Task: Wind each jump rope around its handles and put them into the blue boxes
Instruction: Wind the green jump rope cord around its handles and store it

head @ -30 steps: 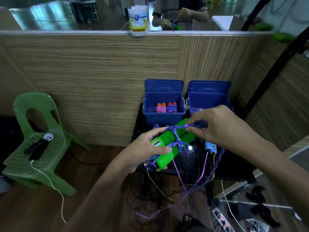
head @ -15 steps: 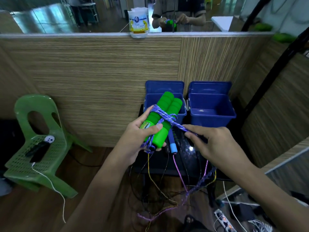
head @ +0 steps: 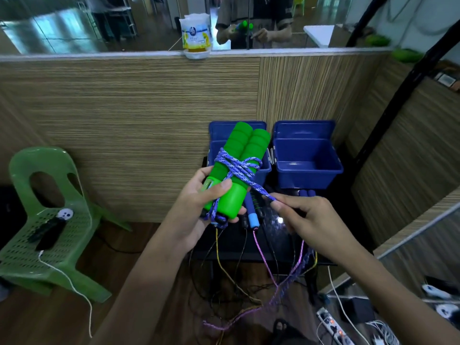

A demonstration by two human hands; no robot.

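Left hand grips; right hand pinches.

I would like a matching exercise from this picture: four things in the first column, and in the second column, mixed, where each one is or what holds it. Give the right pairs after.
Things:
1. green handles
2. purple rope
3. green chair
4. yellow-and-white packet

Places:
A. on top of the wooden partition
B. pinched by the right hand
C. on the floor at the left
D. gripped by the left hand

Pairs: 1-D, 2-B, 3-C, 4-A
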